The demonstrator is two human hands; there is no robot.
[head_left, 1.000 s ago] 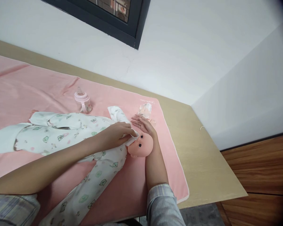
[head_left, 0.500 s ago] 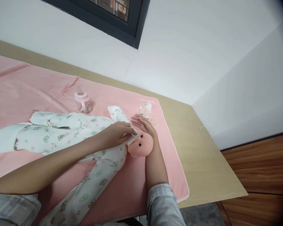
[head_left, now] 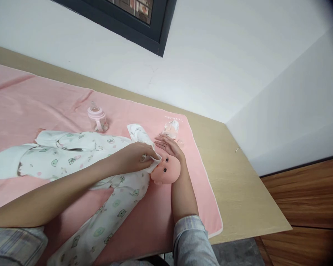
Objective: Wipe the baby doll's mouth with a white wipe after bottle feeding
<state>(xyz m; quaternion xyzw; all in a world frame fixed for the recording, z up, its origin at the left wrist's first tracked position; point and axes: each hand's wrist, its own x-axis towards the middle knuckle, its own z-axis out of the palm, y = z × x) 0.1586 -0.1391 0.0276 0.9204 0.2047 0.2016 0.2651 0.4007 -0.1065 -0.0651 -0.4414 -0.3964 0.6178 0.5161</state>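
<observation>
Resting: doll's head | beside right hand | collar in left hand

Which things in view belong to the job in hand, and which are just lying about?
Apparently in use:
Bald pink plastic doll, head beside the open right hand
White printed cloth outfit, collar pinched by the left hand
Pink cloth blanket beneath both

Lying about:
Clear plastic baby bottle, pink-topped, upright
Small clear plastic item by right hand, unidentifiable

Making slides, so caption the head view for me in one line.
Left hand pinches the collar of a doll on a pink mat, right hand open beside it.
</observation>
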